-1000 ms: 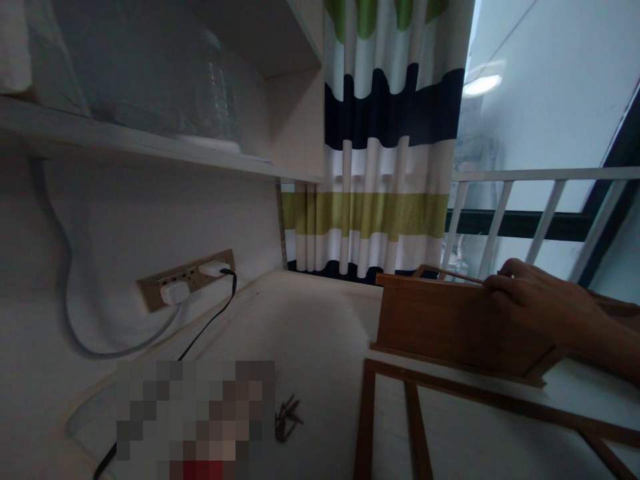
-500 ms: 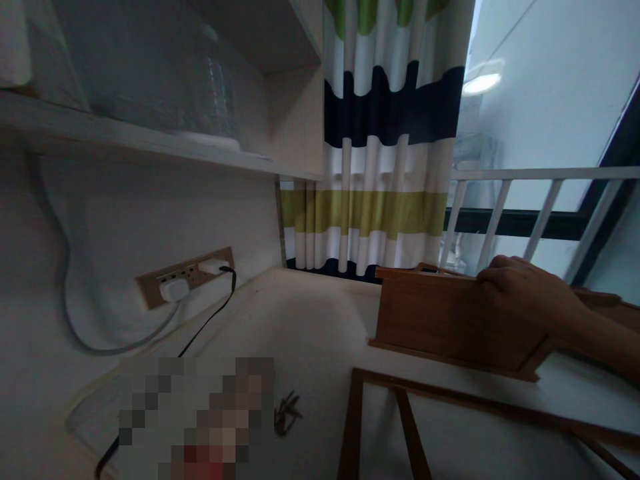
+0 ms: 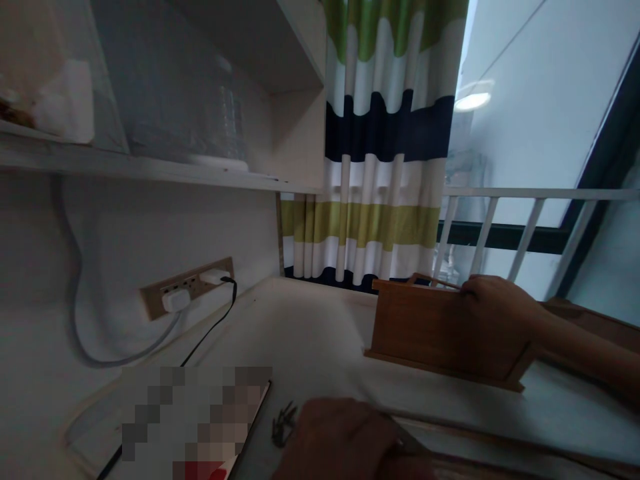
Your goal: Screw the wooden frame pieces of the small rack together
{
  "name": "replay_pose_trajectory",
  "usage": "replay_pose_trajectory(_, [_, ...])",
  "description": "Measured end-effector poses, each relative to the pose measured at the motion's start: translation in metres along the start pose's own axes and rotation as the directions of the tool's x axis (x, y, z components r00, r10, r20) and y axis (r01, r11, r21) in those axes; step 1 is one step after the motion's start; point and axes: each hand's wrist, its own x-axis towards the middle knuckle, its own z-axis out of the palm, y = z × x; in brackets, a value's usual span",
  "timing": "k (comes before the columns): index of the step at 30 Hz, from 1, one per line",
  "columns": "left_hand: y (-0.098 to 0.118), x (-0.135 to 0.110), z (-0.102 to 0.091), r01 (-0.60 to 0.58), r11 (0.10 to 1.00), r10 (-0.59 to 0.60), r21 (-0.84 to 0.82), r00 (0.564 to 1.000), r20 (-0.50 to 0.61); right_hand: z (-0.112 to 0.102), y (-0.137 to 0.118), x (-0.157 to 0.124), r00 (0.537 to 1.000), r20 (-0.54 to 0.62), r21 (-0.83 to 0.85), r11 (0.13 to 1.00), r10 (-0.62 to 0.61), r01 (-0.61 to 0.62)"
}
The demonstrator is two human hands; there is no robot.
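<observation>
My right hand [image 3: 495,313] grips the top edge of a brown wooden box-like piece [image 3: 430,330] that stands on the white desk [image 3: 310,333]. My left hand [image 3: 335,443] has come in at the bottom edge and rests closed on a long wooden frame piece [image 3: 450,460] lying across the desk front. A small heap of dark screws [image 3: 284,423] lies just left of that hand.
A wall socket strip [image 3: 187,287] holds a white plug and a black plug with cables trailing down. A shelf [image 3: 150,170] above carries a clear bottle. A striped curtain [image 3: 385,167] and a white railing [image 3: 525,220] stand behind. A blurred booklet [image 3: 200,427] lies at the front left.
My left hand has come into view at the bottom onto the wooden frame. The view tilted up and right hand with the wooden box shifted slightly left.
</observation>
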Motion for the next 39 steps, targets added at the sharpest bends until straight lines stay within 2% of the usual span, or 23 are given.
replay_pose_trajectory(2, [-0.005, 0.014, -0.003, 0.023, 0.996, -0.024, -0.081, 1.000, -0.004, -0.002, -0.001, 0.000, 1.000, -0.014, -0.004, 1.000, -0.019, 0.019])
replay_pose_trajectory(5, [-0.013, 0.026, -0.006, 0.067, 0.988, -0.060, -0.138, 0.997, 0.054, -0.004, -0.001, 0.000, 0.999, -0.014, -0.010, 0.999, -0.043, 0.043])
replay_pose_trajectory(10, [-0.018, 0.035, -0.013, 0.175, 0.972, -0.153, -0.156, 0.978, 0.139, -0.010, 0.002, 0.003, 0.992, 0.057, -0.006, 0.993, -0.116, 0.117])
replay_pose_trajectory(16, [-0.024, 0.045, -0.021, 0.322, 0.927, -0.281, -0.193, 0.936, 0.211, -0.014, 0.002, 0.000, 0.983, 0.075, 0.007, 0.986, -0.167, 0.167])
replay_pose_trajectory(21, [-0.032, 0.057, -0.022, 0.406, 0.877, -0.333, -0.257, 0.900, 0.282, -0.013, 0.004, -0.004, 0.976, 0.049, 0.014, 0.977, -0.214, 0.214])
replay_pose_trajectory(25, [-0.037, 0.062, -0.022, 0.442, 0.843, -0.357, -0.306, 0.886, 0.296, -0.007, 0.008, 0.000, 0.967, 0.029, 0.008, 0.968, -0.252, 0.252])
replay_pose_trajectory(29, [-0.038, 0.059, -0.018, 0.486, 0.790, -0.425, -0.374, 0.873, 0.238, 0.000, 0.010, 0.003, 0.965, -0.011, 0.015, 0.965, -0.263, 0.263])
replay_pose_trajectory(32, [-0.037, 0.052, -0.009, 0.490, 0.738, -0.510, -0.463, 0.855, 0.092, 0.003, 0.012, 0.002, 0.962, -0.036, 0.028, 0.962, -0.270, 0.271])
replay_pose_trajectory(35, [-0.036, 0.043, 0.001, 0.461, 0.692, -0.592, -0.556, 0.803, -0.071, 0.004, 0.014, 0.001, 0.959, -0.049, 0.046, 0.959, -0.279, 0.281])
replay_pose_trajectory(39, [-0.038, 0.033, 0.011, 0.393, 0.635, -0.639, -0.665, 0.752, -0.166, 0.008, 0.020, 0.003, 0.953, -0.066, 0.071, 0.951, -0.295, 0.300])
